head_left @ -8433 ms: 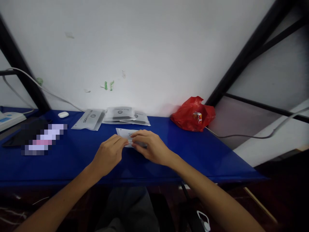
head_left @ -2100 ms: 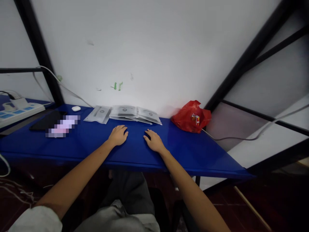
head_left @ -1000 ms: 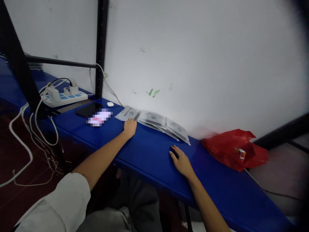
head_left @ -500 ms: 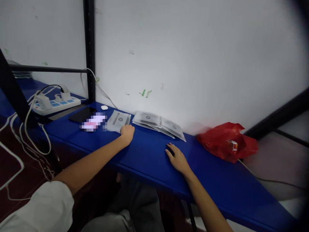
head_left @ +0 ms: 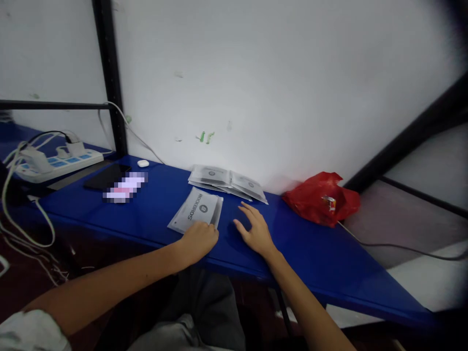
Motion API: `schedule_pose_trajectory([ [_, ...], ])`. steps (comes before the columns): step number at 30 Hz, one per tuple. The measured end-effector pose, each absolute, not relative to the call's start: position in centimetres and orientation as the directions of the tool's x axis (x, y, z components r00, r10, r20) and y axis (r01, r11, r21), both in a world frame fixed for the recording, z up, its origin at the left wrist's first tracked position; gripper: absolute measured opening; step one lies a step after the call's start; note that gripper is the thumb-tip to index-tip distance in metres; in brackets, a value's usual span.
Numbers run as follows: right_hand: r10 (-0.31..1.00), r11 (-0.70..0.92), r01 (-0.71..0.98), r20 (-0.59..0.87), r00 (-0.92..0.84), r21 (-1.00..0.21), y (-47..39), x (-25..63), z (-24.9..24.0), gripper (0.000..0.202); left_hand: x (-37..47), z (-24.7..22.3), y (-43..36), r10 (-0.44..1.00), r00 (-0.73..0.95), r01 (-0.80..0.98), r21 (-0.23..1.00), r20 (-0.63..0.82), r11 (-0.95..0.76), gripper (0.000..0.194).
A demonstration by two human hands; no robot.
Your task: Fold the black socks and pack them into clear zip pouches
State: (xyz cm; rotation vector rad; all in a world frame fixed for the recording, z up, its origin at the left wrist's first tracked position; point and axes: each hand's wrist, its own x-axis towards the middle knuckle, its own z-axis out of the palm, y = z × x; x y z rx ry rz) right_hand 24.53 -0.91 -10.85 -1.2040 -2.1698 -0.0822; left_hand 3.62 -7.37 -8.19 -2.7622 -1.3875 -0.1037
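Note:
My left hand (head_left: pixel 199 240) is closed on the near edge of a translucent plastic pouch (head_left: pixel 200 207) printed "ROCKBROS" with a round logo. The pouch lies tilted over the blue tabletop, close to its front edge. To its right, my right hand (head_left: pixel 255 230) hovers low over or rests on the table, fingers apart and nothing in them. Behind both hands, several similar pouches (head_left: pixel 212 174) lie overlapping in a row against the wall.
A red plastic bag (head_left: pixel 318 200) sits at the right by the wall. On the left are a blurred phone (head_left: pixel 126 187), a dark flat device (head_left: pixel 107 176), a small white case (head_left: pixel 143 164) and a power strip (head_left: pixel 60 165) with plugs and cables. Black metal posts (head_left: pixel 109 78) frame the table.
My left hand has brought the single pouch rightward and nearer to me, away from beside the phone. My right hand's fingers have spread wider. The view has shifted to the right.

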Motion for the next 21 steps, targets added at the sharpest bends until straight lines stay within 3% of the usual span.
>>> schedule_pose_trajectory([
  [4, 0.68, 0.658, 0.741, 0.53, -0.507, -0.135, -1.8, 24.0, -10.3, 0.05, 2.5, -8.2, -6.3, 0.762, 0.636, 0.771, -0.119, 0.12, -0.625, 0.025],
  [11, 0.643, 0.668, 0.744, 0.514, -0.568, -0.013, -1.6, 23.8, -10.1, 0.022, -0.4, -9.4, -3.3, 0.722, 0.657, 0.751, -0.11, 0.218, -0.651, 0.036],
  [16, 0.616, 0.674, 0.738, 0.55, -0.564, 0.002, -1.6, 23.8, -9.8, 0.025, 1.6, -9.5, -3.1, 0.693, 0.645, 0.763, -0.223, 0.321, -0.607, 0.022],
  [21, 0.556, 0.699, 0.713, 0.587, -0.588, 0.052, -1.9, 23.8, -9.6, 0.024, 4.3, -9.1, -2.7, 0.667, 0.663, 0.748, -0.302, 0.34, -0.591, 0.022],
])
